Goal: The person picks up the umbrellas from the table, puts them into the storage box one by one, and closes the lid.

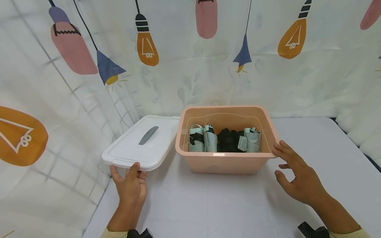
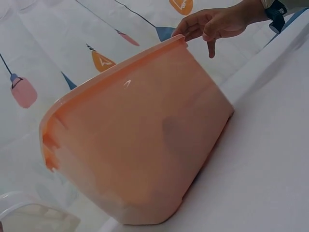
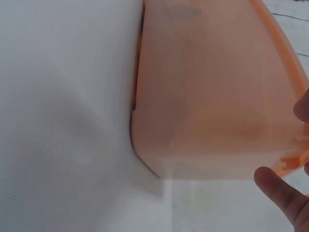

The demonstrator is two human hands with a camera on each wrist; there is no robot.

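Behind everything, from 9 to 3 o'clock: a white fabric curtain printed with orange and pink light bulbs (image 1: 208, 72). Below it, a white desk (image 1: 214, 205). At centre, standing open on the desk: a peach rectangular plastic storage bin (image 1: 226, 162), holding rolled pale-green and black cloth bundles (image 1: 224, 139) lined up across the bottom. Leaning against the bin's 9 o'clock rim: a white rectangular plastic lid with a grey handle (image 1: 140, 142). At 4 o'clock, the right hand (image 1: 297, 175), fingers (image 1: 282, 150) released and spread, tips at the bin's rim corner. At 7 o'clock, the left hand (image 1: 131, 185), fingers grasping the lid's near edge.
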